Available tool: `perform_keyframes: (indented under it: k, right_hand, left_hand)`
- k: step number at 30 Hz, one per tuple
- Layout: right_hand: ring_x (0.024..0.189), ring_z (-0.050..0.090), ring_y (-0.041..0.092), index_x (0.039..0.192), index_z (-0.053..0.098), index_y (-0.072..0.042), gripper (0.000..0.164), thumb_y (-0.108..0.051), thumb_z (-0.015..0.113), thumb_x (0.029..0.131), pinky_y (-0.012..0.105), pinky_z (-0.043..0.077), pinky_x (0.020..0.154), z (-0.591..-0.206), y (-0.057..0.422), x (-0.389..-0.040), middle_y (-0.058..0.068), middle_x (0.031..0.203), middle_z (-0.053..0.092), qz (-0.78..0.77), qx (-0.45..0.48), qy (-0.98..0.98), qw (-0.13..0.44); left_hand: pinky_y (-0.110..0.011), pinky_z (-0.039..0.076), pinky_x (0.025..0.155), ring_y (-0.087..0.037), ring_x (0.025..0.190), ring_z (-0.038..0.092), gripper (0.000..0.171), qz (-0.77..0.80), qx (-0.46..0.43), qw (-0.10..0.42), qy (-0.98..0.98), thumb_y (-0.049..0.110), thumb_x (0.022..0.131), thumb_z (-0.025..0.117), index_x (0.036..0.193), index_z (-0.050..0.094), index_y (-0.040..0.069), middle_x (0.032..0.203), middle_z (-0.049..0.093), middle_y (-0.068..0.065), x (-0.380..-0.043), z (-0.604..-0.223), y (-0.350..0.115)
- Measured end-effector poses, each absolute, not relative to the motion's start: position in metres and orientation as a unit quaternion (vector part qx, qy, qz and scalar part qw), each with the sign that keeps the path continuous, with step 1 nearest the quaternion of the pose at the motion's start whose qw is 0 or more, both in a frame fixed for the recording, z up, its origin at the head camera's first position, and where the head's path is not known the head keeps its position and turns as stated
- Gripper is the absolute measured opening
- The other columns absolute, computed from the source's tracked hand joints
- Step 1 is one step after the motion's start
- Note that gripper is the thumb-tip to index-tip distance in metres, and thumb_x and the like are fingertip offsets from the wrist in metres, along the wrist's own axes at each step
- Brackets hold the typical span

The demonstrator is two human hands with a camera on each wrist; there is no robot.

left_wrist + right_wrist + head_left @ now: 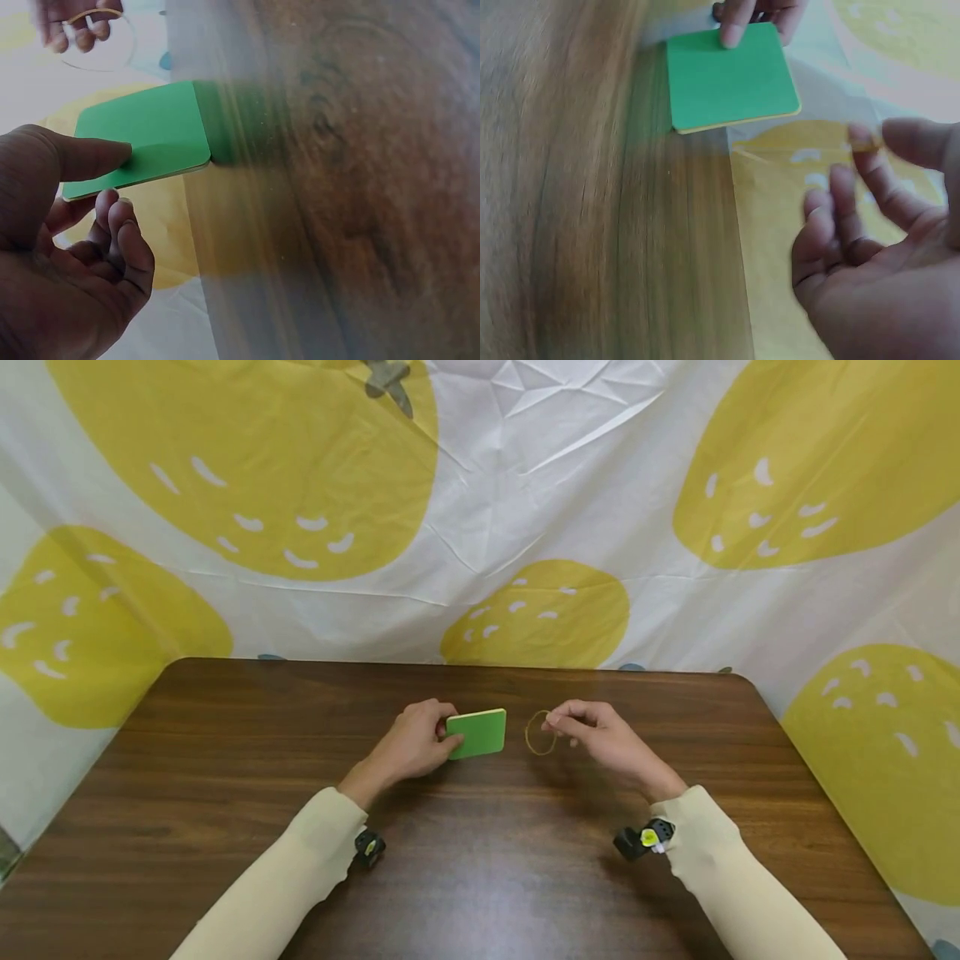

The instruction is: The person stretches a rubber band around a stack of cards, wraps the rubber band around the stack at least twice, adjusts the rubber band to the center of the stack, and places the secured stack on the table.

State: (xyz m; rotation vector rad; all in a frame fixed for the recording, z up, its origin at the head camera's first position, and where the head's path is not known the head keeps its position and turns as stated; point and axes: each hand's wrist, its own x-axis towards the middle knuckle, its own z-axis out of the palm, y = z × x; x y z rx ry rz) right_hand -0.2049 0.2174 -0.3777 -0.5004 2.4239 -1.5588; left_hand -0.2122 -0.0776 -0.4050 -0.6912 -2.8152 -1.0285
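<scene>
A stack of green cards [477, 733] with rounded corners and a pale yellow edge is held up by my left hand [415, 739], thumb on the green face and fingers behind. In the left wrist view the cards [150, 131] touch or nearly touch the table at one corner. To their right, my right hand [600, 739] pinches a thin yellowish rubber band [528, 739] between thumb and forefinger. The band hangs as an open loop, apart from the cards. In the right wrist view only a bit of the band shows at the fingertips of the right hand [885, 247].
Both hands are over a dark brown wooden table [480, 860]. Behind it hangs a white cloth [487, 510] printed with big yellow fruit, which also runs along the right side. Small black cameras are strapped at both wrists.
</scene>
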Motion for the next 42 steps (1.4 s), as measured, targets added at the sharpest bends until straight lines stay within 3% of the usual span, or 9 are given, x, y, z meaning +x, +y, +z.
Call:
perform_keyframes:
  k: [6, 13, 19, 25, 32, 39, 42]
  right_hand:
    - [0.09, 0.053, 0.015, 0.11, 0.074, -0.006, 0.028, -0.005, 0.046, 0.106, 0.029, 0.043, 0.079, -0.373, 0.217, -0.199, 0.001, 0.112, 0.068, -0.682, -0.237, 0.685, 0.094]
    - [0.091, 0.055, 0.015, 0.113, 0.072, 0.007, 0.02, 0.005, 0.068, 0.093, 0.025, 0.049, 0.076, -0.367, 0.212, -0.195, 0.008, 0.102, 0.06, -0.682, -0.261, 0.683, 0.005]
    - [0.079, 0.047, 0.017, 0.123, 0.068, 0.007, 0.037, 0.004, 0.076, 0.087, 0.024, 0.049, 0.068, -0.362, 0.207, -0.193, 0.009, 0.093, 0.047, -0.683, -0.237, 0.69, -0.011]
    - [0.088, 0.041, 0.019, 0.132, 0.066, 0.0, 0.051, 0.0, 0.082, 0.084, 0.023, 0.042, 0.073, -0.362, 0.207, -0.194, 0.009, 0.099, 0.047, -0.669, -0.247, 0.701, -0.005]
    - [0.098, 0.041, 0.022, 0.139, 0.062, -0.007, 0.066, -0.003, 0.087, 0.078, 0.03, 0.038, 0.081, -0.364, 0.209, -0.199, 0.013, 0.109, 0.047, -0.606, -0.253, 0.754, -0.001]
    - [0.1, 0.034, 0.024, 0.151, 0.049, -0.03, 0.104, -0.026, 0.101, 0.061, 0.038, 0.033, 0.083, -0.372, 0.207, -0.199, 0.008, 0.109, 0.033, -0.443, -0.282, 0.851, -0.014]
    - [0.108, 0.032, 0.023, 0.157, 0.039, -0.032, 0.12, -0.034, 0.102, 0.055, 0.043, 0.036, 0.091, -0.377, 0.204, -0.198, 0.011, 0.111, 0.028, -0.423, -0.296, 0.856, -0.014]
  left_hand:
    - [-0.03, 0.039, 0.061, -0.017, 0.069, 0.047, 0.014, -0.336, -0.241, 0.047, -0.909, 0.011, 0.086, 0.079, 0.097, 0.073, 0.005, 0.078, 0.051, -0.002, -0.21, -0.406, -0.078]
    - [-0.031, 0.044, 0.065, -0.016, 0.072, 0.053, 0.009, -0.354, -0.257, 0.05, -0.898, 0.008, 0.09, 0.076, 0.095, 0.069, 0.005, 0.081, 0.06, -0.001, -0.21, -0.409, -0.077]
    - [-0.031, 0.047, 0.065, -0.017, 0.074, 0.055, 0.009, -0.378, -0.271, 0.068, -0.883, 0.004, 0.09, 0.075, 0.091, 0.066, 0.004, 0.082, 0.061, -0.004, -0.208, -0.406, -0.078]
    - [-0.03, 0.048, 0.064, -0.017, 0.073, 0.056, 0.01, -0.395, -0.296, 0.088, -0.865, 0.001, 0.087, 0.075, 0.09, 0.066, 0.002, 0.081, 0.062, -0.005, -0.206, -0.395, -0.078]
    - [-0.029, 0.054, 0.065, -0.018, 0.073, 0.063, 0.011, -0.424, -0.294, 0.062, -0.854, -0.002, 0.088, 0.075, 0.097, 0.069, -0.001, 0.085, 0.069, -0.009, -0.203, -0.379, -0.078]
    - [-0.029, 0.055, 0.063, -0.016, 0.069, 0.064, 0.019, -0.486, -0.287, 0.025, -0.825, -0.005, 0.087, 0.076, 0.105, 0.071, -0.003, 0.086, 0.071, -0.011, -0.201, -0.366, -0.081]
    - [-0.032, 0.057, 0.063, -0.017, 0.069, 0.065, 0.023, -0.517, -0.288, 0.004, -0.806, -0.007, 0.086, 0.076, 0.108, 0.07, -0.004, 0.09, 0.071, -0.013, -0.201, -0.364, -0.081]
